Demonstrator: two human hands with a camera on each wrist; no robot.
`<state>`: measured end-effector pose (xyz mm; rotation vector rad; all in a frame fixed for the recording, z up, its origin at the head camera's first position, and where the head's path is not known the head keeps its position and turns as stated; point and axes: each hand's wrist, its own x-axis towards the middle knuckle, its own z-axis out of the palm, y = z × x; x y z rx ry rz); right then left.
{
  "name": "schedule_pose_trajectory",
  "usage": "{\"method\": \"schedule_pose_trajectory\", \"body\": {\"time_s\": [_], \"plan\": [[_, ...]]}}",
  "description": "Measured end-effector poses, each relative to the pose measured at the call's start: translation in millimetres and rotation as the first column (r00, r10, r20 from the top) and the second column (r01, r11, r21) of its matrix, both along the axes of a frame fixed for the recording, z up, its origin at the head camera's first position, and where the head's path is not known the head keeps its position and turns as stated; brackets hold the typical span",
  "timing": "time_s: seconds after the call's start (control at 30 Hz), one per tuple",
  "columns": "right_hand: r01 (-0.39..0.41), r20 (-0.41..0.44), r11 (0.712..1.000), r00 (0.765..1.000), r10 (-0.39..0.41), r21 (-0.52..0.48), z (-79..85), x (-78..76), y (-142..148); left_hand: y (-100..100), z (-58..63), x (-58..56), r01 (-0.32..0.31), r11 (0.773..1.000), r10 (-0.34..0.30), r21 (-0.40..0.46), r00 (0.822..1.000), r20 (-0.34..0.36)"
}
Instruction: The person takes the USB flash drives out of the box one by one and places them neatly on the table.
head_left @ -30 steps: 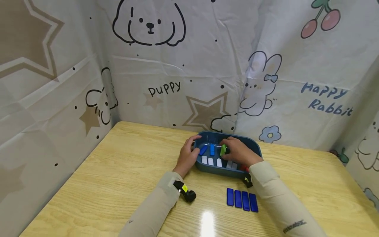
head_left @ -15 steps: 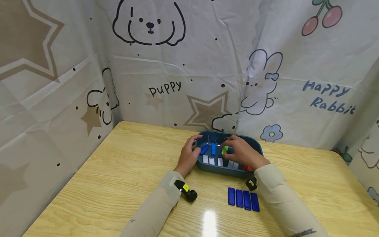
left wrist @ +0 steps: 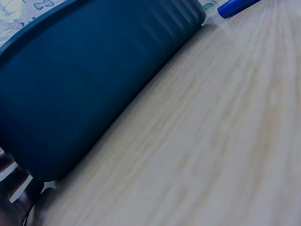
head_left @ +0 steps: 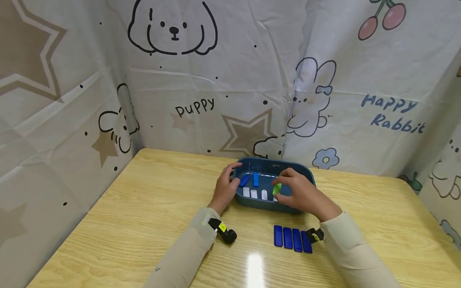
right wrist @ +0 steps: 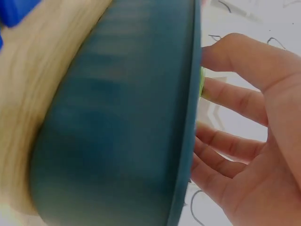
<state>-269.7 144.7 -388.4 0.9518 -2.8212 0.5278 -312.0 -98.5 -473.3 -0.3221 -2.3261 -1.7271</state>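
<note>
In my head view, the right hand [head_left: 302, 193] partly hides the green piece [head_left: 277, 189]. My left wrist view cuts off the left hand [head_left: 225, 189] and the blue tub [left wrist: 94, 80], whose inside I can't see there.

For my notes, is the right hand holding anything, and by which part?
The right hand pinches a green block, apparently by its near and far ends.
</note>
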Motion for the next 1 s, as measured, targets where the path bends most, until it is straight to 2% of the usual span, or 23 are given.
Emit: {"method": "schedule_pose_trajectory", "body": {"time_s": [0.27, 0.5, 0.67, 0.8, 1.0], "plan": [[-0.057, -0.087, 0.997, 0.995, 0.053, -0.044, 0.4, 20.3, 5.4, 0.2, 0.0, 0.4, 0.004, 1.000, -0.004, 0.013, 1.000, -0.018], [-0.093, -0.088, 0.994, 0.992, 0.089, -0.049, 7.6, 34.6, 7.2, 1.5, 0.7, -0.3, -0.001, 1.000, 0.001, -0.004, 1.000, -0.008], [-0.168, -0.047, 0.984, 0.985, 0.166, -0.061, 10.5, 44.6, 4.8, 1.8, -0.9, -1.3, 0.000, 1.000, 0.000, -0.002, 1.000, -0.010], [-0.219, 0.016, 0.974, 0.975, 0.220, -0.065, 13.6, 50.9, 0.1, 1.9, 0.4, -3.2, 0.006, 1.000, -0.006, 0.007, 1.000, -0.010], [-0.231, 0.144, 0.972, 0.961, 0.235, -0.044, 12.4, 57.8, -5.1, 3.2, -1.2, -3.3, 0.006, 1.000, -0.006, 0.008, 1.000, -0.007]]}}
